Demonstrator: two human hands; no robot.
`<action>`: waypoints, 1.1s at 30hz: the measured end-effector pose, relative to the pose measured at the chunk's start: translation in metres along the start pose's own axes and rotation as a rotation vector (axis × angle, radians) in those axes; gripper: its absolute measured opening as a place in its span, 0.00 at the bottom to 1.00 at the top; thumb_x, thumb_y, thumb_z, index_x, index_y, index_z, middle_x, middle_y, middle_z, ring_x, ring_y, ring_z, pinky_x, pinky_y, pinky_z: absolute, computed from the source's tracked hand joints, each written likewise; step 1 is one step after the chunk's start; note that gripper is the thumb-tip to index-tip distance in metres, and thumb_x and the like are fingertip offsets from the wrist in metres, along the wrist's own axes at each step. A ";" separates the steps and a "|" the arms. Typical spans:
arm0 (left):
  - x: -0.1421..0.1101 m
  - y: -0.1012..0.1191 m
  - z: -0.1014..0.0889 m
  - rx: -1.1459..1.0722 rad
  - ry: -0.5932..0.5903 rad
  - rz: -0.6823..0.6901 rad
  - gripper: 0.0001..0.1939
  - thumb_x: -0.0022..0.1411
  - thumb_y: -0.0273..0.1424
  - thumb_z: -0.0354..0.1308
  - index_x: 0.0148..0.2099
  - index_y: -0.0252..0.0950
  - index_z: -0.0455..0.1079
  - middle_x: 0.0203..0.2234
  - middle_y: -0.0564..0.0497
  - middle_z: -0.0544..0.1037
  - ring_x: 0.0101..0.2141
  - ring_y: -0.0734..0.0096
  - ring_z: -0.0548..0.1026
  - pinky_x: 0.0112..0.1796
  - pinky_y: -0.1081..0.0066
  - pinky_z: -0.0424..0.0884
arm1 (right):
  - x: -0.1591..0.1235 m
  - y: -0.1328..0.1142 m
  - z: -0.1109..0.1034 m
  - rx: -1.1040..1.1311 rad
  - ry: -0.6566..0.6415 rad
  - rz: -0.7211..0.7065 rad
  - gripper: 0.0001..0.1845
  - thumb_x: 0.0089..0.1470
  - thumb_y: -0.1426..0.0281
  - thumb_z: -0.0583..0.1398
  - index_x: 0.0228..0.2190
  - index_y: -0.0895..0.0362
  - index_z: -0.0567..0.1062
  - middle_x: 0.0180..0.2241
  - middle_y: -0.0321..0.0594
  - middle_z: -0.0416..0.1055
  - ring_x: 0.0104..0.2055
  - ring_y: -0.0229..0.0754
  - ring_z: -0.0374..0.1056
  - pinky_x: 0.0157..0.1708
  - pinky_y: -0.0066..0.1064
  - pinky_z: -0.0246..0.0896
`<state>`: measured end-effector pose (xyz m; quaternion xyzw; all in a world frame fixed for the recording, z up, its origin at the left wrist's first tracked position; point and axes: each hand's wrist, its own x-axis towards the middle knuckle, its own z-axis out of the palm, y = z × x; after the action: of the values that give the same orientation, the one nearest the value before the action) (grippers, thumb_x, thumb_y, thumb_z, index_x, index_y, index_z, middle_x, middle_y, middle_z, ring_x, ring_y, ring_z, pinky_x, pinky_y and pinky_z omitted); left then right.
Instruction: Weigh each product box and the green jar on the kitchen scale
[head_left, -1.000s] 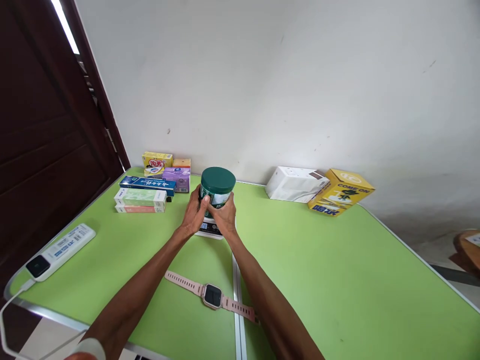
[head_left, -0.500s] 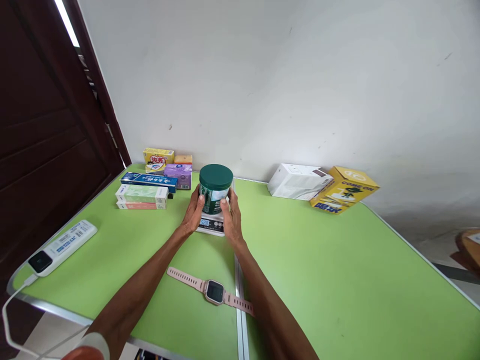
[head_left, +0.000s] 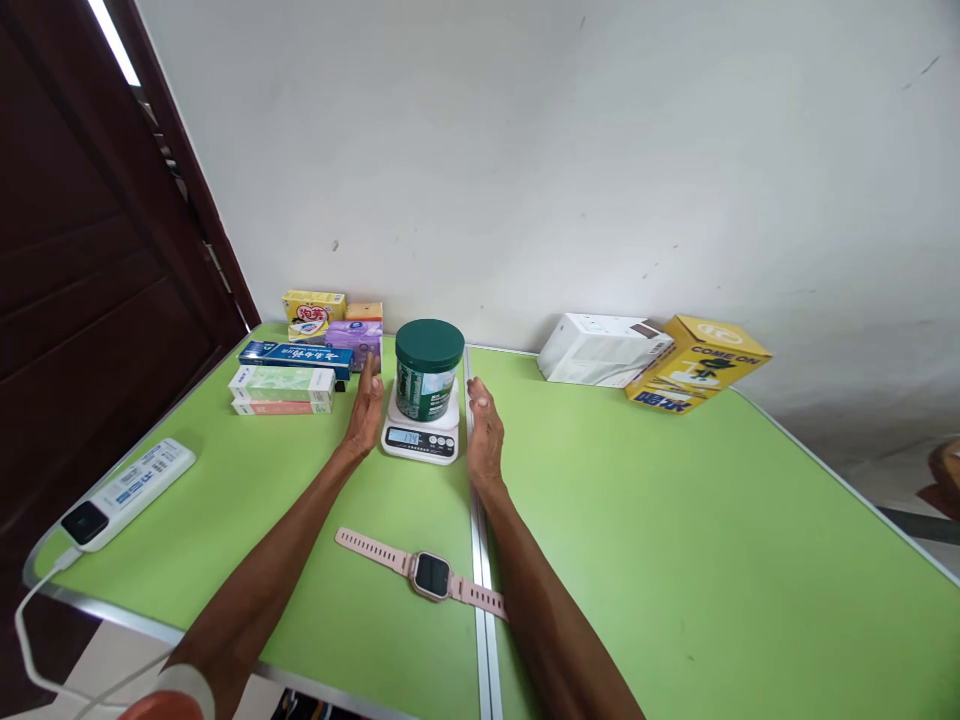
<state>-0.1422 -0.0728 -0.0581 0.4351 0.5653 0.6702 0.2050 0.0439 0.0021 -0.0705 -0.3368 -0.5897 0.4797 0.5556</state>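
A jar with a dark green lid (head_left: pixel 428 370) stands upright on a small white digital scale (head_left: pixel 420 437) on the green table (head_left: pixel 637 520). The scale's display is lit. My left hand (head_left: pixel 366 412) hovers just left of the scale, fingers stretched out, holding nothing. To the right of the scale my right hand (head_left: pixel 484 432) is likewise open and empty. Neither hand touches the jar.
A pink-strapped smartwatch (head_left: pixel 427 572) lies flat near my forearms. Several small product boxes (head_left: pixel 300 365) are stacked at the back left. A white box (head_left: pixel 600 350) and a yellow box (head_left: pixel 701 365) sit at the back right. A white power strip (head_left: pixel 124 493) lies at the left edge.
Both hands held the jar on the scale earlier. They have let go and drawn apart to either side, leaving the jar standing alone.
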 end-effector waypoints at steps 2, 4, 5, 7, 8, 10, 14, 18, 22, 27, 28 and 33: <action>0.001 0.002 -0.001 -0.001 0.011 0.012 0.49 0.72 0.64 0.44 0.82 0.39 0.43 0.79 0.42 0.53 0.78 0.54 0.50 0.76 0.56 0.46 | 0.001 -0.001 -0.001 0.038 0.039 0.024 0.45 0.66 0.37 0.52 0.68 0.57 0.71 0.69 0.54 0.68 0.72 0.56 0.63 0.73 0.54 0.52; 0.000 0.005 0.000 0.011 0.019 0.016 0.51 0.71 0.65 0.44 0.82 0.37 0.41 0.79 0.40 0.50 0.78 0.53 0.48 0.76 0.56 0.45 | 0.001 -0.005 -0.001 0.045 0.060 0.040 0.47 0.66 0.37 0.52 0.68 0.59 0.70 0.70 0.55 0.67 0.73 0.56 0.62 0.74 0.54 0.50; -0.002 0.007 0.001 0.019 0.017 0.015 0.51 0.71 0.65 0.44 0.82 0.38 0.41 0.80 0.41 0.49 0.78 0.54 0.47 0.76 0.56 0.45 | 0.001 -0.007 -0.001 0.042 0.056 0.047 0.48 0.66 0.37 0.52 0.69 0.59 0.70 0.70 0.55 0.66 0.74 0.56 0.61 0.74 0.54 0.49; -0.006 0.012 0.007 0.030 0.002 0.011 0.49 0.70 0.66 0.44 0.81 0.43 0.45 0.80 0.44 0.49 0.79 0.55 0.45 0.76 0.57 0.43 | 0.001 -0.013 0.001 0.030 0.017 0.052 0.49 0.66 0.36 0.51 0.70 0.59 0.67 0.73 0.55 0.62 0.76 0.56 0.57 0.75 0.53 0.45; -0.008 0.014 0.011 0.032 -0.013 0.008 0.48 0.70 0.66 0.45 0.80 0.45 0.47 0.79 0.45 0.50 0.79 0.55 0.45 0.76 0.56 0.42 | 0.001 -0.016 0.003 0.025 -0.018 0.051 0.49 0.65 0.35 0.51 0.71 0.58 0.66 0.74 0.53 0.59 0.77 0.56 0.54 0.76 0.53 0.43; -0.010 0.020 0.020 0.021 -0.052 0.002 0.46 0.70 0.64 0.49 0.79 0.45 0.52 0.78 0.44 0.55 0.78 0.53 0.46 0.76 0.53 0.43 | 0.001 -0.021 0.008 0.021 -0.102 0.042 0.50 0.65 0.34 0.51 0.73 0.55 0.63 0.76 0.49 0.55 0.79 0.55 0.49 0.77 0.53 0.39; -0.008 0.031 0.038 0.025 -0.053 -0.003 0.52 0.60 0.58 0.68 0.76 0.40 0.55 0.73 0.36 0.61 0.75 0.42 0.55 0.73 0.46 0.52 | -0.004 -0.031 0.020 0.018 -0.190 0.046 0.49 0.64 0.33 0.51 0.73 0.50 0.61 0.77 0.44 0.54 0.80 0.54 0.46 0.78 0.54 0.36; -0.008 0.040 0.034 0.092 0.063 -0.005 0.55 0.49 0.52 0.76 0.72 0.37 0.58 0.69 0.32 0.64 0.70 0.39 0.63 0.69 0.43 0.59 | -0.018 -0.043 0.028 0.024 -0.255 0.102 0.48 0.64 0.33 0.50 0.73 0.46 0.61 0.76 0.42 0.56 0.79 0.55 0.47 0.77 0.58 0.41; -0.027 0.053 0.001 0.168 0.206 0.036 0.52 0.44 0.47 0.79 0.66 0.39 0.61 0.62 0.36 0.71 0.64 0.43 0.71 0.65 0.46 0.66 | -0.042 -0.065 0.046 0.045 -0.386 0.055 0.49 0.63 0.33 0.52 0.73 0.46 0.60 0.76 0.43 0.55 0.78 0.58 0.49 0.76 0.58 0.44; -0.064 0.069 -0.063 0.239 0.421 -0.013 0.50 0.42 0.44 0.79 0.63 0.37 0.62 0.56 0.37 0.75 0.56 0.47 0.78 0.57 0.49 0.75 | -0.081 -0.088 0.097 0.075 -0.584 0.057 0.53 0.62 0.31 0.52 0.74 0.51 0.60 0.75 0.47 0.57 0.77 0.60 0.52 0.76 0.56 0.45; -0.070 0.071 -0.076 0.266 0.450 -0.028 0.49 0.43 0.43 0.79 0.63 0.37 0.62 0.56 0.37 0.75 0.55 0.47 0.78 0.57 0.49 0.75 | -0.087 -0.089 0.108 0.082 -0.624 0.069 0.53 0.62 0.31 0.52 0.74 0.51 0.60 0.76 0.47 0.57 0.77 0.60 0.52 0.77 0.56 0.45; -0.078 0.066 -0.123 0.423 0.584 -0.147 0.44 0.42 0.41 0.78 0.59 0.38 0.64 0.53 0.39 0.77 0.54 0.46 0.79 0.56 0.47 0.76 | -0.099 -0.078 0.153 0.081 -0.742 0.169 0.60 0.57 0.26 0.51 0.75 0.52 0.59 0.78 0.46 0.51 0.80 0.61 0.42 0.78 0.56 0.35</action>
<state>-0.1859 -0.2218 -0.0218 0.2162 0.7558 0.6179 -0.0119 -0.0800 -0.1440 -0.0177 -0.1655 -0.7013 0.6362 0.2759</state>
